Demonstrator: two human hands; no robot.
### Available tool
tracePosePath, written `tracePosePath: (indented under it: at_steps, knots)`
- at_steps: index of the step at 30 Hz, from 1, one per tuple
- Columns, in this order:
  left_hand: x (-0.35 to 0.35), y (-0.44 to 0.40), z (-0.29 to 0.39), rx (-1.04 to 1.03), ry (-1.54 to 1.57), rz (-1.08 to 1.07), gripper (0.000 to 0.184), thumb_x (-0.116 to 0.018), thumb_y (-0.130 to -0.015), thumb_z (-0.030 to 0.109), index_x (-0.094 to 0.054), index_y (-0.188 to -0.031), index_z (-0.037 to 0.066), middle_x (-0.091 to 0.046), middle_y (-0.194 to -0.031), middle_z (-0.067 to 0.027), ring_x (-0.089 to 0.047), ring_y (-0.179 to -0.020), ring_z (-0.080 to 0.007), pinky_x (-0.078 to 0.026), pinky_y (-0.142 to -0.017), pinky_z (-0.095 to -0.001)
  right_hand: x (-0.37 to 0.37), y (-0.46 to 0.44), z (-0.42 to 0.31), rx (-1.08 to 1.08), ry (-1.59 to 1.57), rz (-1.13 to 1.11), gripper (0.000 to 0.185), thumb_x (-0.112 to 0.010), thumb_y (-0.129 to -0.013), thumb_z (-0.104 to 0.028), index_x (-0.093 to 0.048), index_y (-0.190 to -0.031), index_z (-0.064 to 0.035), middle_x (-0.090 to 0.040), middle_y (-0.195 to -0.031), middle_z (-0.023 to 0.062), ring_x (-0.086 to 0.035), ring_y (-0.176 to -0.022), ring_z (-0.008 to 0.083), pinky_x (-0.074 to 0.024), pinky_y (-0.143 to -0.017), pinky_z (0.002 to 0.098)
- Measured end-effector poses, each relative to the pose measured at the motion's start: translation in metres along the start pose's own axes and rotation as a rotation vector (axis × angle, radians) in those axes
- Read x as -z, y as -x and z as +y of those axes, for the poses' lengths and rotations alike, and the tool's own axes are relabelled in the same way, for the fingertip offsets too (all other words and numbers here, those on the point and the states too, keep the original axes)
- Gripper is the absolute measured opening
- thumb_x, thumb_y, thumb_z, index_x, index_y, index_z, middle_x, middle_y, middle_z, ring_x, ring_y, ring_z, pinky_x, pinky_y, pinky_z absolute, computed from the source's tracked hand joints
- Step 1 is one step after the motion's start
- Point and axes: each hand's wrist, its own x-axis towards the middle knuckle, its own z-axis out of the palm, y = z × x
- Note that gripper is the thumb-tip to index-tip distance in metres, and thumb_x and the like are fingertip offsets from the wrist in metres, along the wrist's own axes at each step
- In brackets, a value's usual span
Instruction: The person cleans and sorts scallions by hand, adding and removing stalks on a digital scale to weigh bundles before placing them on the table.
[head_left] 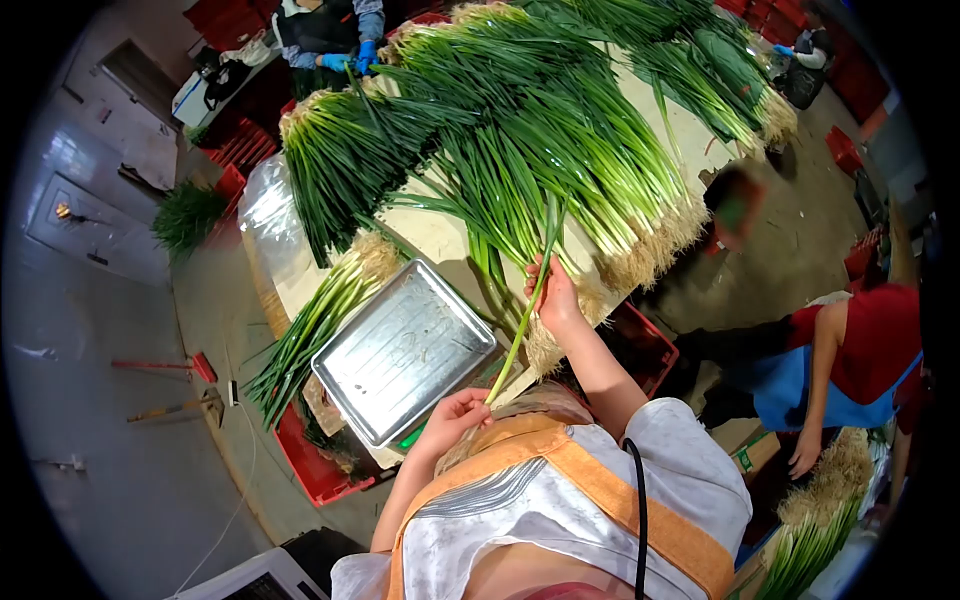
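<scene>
A single green onion (pixel 519 340) runs slantwise between my hands in front of my orange apron. My left hand (pixel 456 422) is closed in a pinch at its pale lower end, near my waist. Higher up, my right hand (pixel 553 292) wraps its fingers around the stalk, with the green leaves pointing away from me. Just left of the stalk sits a shallow metal tray (pixel 405 350), like a scale pan, with small bits of debris on it. Beyond my right hand lies a large heap of green onions (pixel 600 170), roots toward me.
More onion bunches (pixel 345 160) cover the table (pixel 440 235). A red crate (pixel 310 460) stands below left, another red crate (pixel 650 345) below right. A blue-gloved co-worker (pixel 330 30) stands across the table. A person in a blue apron (pixel 785 390) bends over rooted onions at right.
</scene>
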Motion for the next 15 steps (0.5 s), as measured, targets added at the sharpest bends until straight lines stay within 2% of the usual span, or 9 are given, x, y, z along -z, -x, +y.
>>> tracePosePath:
  at_steps: [3,4,7,8,11,12,13,15]
  knots:
    - [0.007,0.004,-0.008,0.029,-0.049,-0.001,0.03,-0.056,-0.089,0.008,-0.051,-0.117,-0.001,-0.06,-0.081,-0.0019,-0.056,-0.074,-0.0081,-0.045,-0.069,-0.0218,0.003,0.006,-0.008,0.068,0.037,0.03,0.029,-0.043,-0.095,-0.03,-0.05,-0.108,-0.0052,-0.057,-0.08,0.005,-0.05,-0.067,0.0155,-0.0426,-0.061,0.0292]
    - [0.008,0.003,-0.012,0.041,-0.065,-0.002,0.03,-0.057,-0.088,0.008,-0.051,-0.117,-0.001,-0.06,-0.082,-0.0019,-0.056,-0.074,-0.0081,-0.045,-0.069,-0.0217,0.003,0.01,-0.013,0.097,0.076,0.0,0.03,-0.046,-0.094,-0.029,-0.051,-0.113,-0.0062,-0.057,-0.08,0.0042,-0.051,-0.07,0.015,-0.0427,-0.063,0.0285]
    - [0.009,-0.001,-0.02,0.026,-0.049,0.002,0.029,-0.055,-0.089,0.007,-0.05,-0.117,0.0,-0.06,-0.083,-0.0025,-0.056,-0.075,-0.0087,-0.044,-0.07,-0.0218,-0.013,0.022,-0.028,0.162,0.232,-0.023,0.029,-0.05,-0.092,-0.029,-0.052,-0.112,-0.0077,-0.058,-0.082,0.0046,-0.051,-0.071,0.0139,-0.0426,-0.064,0.0278]
    - [0.009,-0.003,-0.02,0.002,-0.029,0.007,0.029,-0.054,-0.089,0.006,-0.05,-0.117,0.001,-0.06,-0.083,-0.0029,-0.055,-0.075,-0.0092,-0.044,-0.07,-0.0221,-0.02,0.021,-0.034,0.148,0.304,-0.045,0.03,-0.051,-0.092,-0.026,-0.051,-0.117,-0.0093,-0.058,-0.083,0.0041,-0.052,-0.072,0.0117,-0.0427,-0.067,0.0256]
    - [0.002,-0.012,-0.016,-0.069,0.018,0.051,0.027,-0.052,-0.09,0.007,-0.048,-0.116,0.002,-0.06,-0.084,-0.0043,-0.055,-0.075,-0.0106,-0.044,-0.07,-0.023,-0.048,0.023,-0.045,0.194,0.579,-0.286,0.036,-0.046,-0.094,-0.023,-0.046,-0.127,-0.0091,-0.058,-0.083,0.0025,-0.053,-0.079,0.0108,-0.0429,-0.069,0.0239]
    - [-0.002,-0.016,-0.012,-0.095,0.031,0.087,0.026,-0.051,-0.091,0.007,-0.047,-0.116,0.002,-0.06,-0.084,-0.0048,-0.055,-0.075,-0.011,-0.044,-0.07,-0.0235,-0.059,0.026,-0.051,0.178,0.751,-0.366,0.041,-0.046,-0.094,-0.018,-0.04,-0.134,-0.009,-0.059,-0.093,0.0037,-0.054,-0.081,0.0108,-0.0446,-0.074,0.024]
    - [-0.004,-0.019,-0.009,-0.123,0.043,0.122,0.025,-0.051,-0.091,0.007,-0.046,-0.115,0.002,-0.06,-0.084,-0.0053,-0.055,-0.075,-0.0114,-0.044,-0.07,-0.0239,-0.056,0.019,-0.052,0.218,0.812,-0.493,0.042,-0.048,-0.093,-0.019,-0.039,-0.133,-0.0092,-0.058,-0.103,0.0047,-0.054,-0.085,0.0114,-0.0449,-0.08,0.0238]
    - [-0.003,-0.029,-0.01,-0.161,0.054,0.137,0.024,-0.048,-0.092,0.009,-0.044,-0.115,0.004,-0.06,-0.084,-0.0079,-0.055,-0.075,-0.0138,-0.045,-0.072,-0.0261,-0.048,0.005,-0.046,0.307,1.04,-0.522,0.047,-0.054,-0.09,-0.026,-0.042,-0.133,-0.0094,-0.058,-0.101,0.0047,-0.055,-0.088,0.0138,-0.0451,-0.08,0.0244]
